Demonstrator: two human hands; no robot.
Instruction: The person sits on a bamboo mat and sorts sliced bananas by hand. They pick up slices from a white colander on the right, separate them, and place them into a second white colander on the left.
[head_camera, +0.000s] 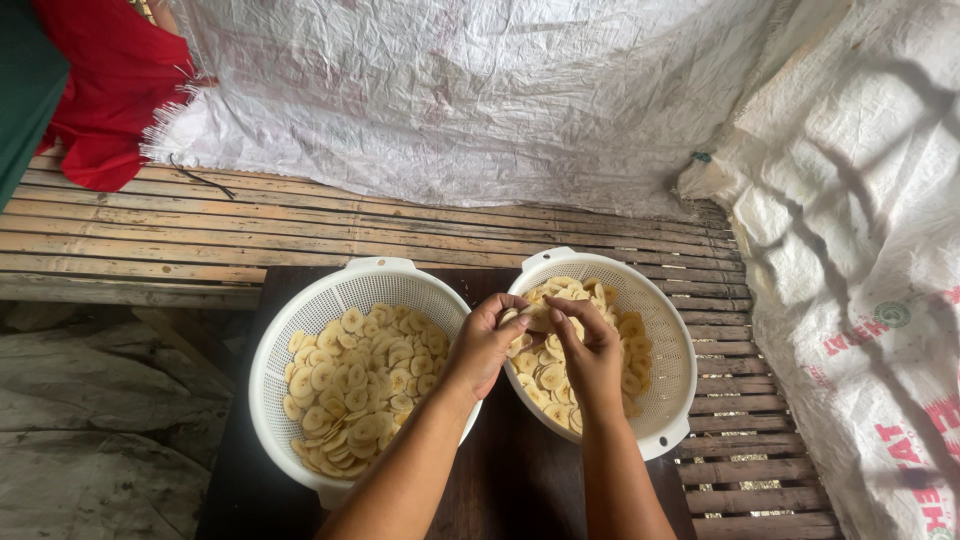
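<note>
Our forearms meet over the right colander (668, 400). Left hand (485, 345) and right hand (590, 355) together pinch a clump of slices (535, 318) above it, prying them apart; left colander (300, 330) holds loose slices.

Two baskets sit side by side on a table (500, 490). The left basket (300, 330) has banana slices (355, 385) in it. The right basket (670, 350) has slices too. Both hands, the left hand (485, 345) and the right hand (590, 355), are over the right basket, touching a slice (535, 318). A slat bench (200, 235) lies behind the table, with sacks (480, 90) behind it.
</note>
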